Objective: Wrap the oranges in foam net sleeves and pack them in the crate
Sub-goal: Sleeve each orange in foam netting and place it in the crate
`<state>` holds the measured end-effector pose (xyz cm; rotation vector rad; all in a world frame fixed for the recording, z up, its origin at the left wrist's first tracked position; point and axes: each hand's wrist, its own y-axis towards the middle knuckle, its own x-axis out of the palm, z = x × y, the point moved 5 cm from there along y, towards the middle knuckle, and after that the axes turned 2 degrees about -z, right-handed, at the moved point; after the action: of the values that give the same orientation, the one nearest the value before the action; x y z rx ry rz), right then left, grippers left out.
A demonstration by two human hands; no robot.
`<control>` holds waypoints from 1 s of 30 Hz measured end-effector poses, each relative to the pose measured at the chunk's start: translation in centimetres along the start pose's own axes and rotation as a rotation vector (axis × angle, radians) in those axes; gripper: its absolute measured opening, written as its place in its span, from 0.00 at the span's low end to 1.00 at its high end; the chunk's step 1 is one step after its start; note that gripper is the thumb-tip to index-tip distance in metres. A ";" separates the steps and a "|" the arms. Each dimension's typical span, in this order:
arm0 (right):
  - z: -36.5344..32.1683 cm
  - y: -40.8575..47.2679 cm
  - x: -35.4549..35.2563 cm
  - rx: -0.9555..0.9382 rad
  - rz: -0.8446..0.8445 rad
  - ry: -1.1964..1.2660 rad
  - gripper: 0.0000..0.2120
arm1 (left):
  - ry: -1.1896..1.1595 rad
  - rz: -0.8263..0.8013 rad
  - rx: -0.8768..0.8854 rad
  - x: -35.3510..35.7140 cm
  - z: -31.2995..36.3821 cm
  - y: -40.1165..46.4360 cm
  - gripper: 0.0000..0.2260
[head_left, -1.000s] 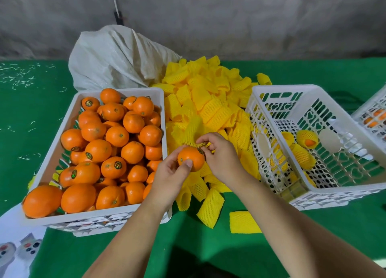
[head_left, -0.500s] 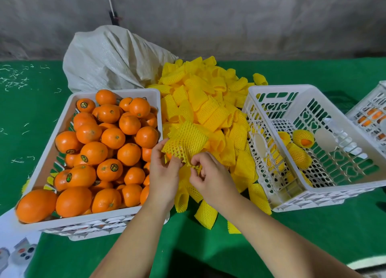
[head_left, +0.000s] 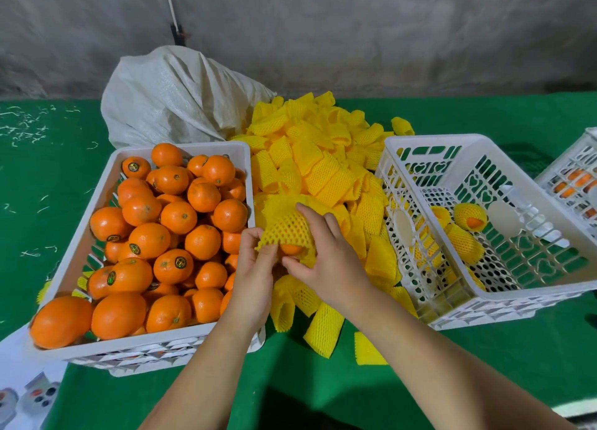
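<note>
A person's two hands work an orange into a yellow foam sleeve above a green table, in the gap between two white crates. The left hand pinches the sleeve's lower left edge between thumb and curled fingers, while the right hand curls over the sleeve's right side, its fingers laid across the net and its thumb tucked beneath the fruit. The sleeve covers the top and sides of the orange; a strip of bare peel shows at the open lower end, facing the camera. Directly behind the hands lies a pile of loose sleeves, spilling forward onto the table, with several lying singly near the forearms. To the left stands the full crate, heaped with unwrapped oranges, some bearing small round stickers. To the right sits the packing crate, its lattice floor mostly bare, holding a few wrapped oranges grouped toward its left side. A third crate enters at the far right edge, with orange fruit visible through its wall. A pale woven sack slumps behind the full crate, against a grey wall.
</note>
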<state>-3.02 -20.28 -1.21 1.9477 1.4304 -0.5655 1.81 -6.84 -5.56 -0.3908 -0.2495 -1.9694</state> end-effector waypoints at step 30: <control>1.5 -0.9 -0.5 0.298 0.242 0.464 0.31 | 0.468 0.190 0.390 0.7 0.8 -1.7 0.12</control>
<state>-3.95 -21.56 -2.13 2.5723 1.4017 -0.2284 0.08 -6.44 -4.57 0.2884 -0.2744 -1.7168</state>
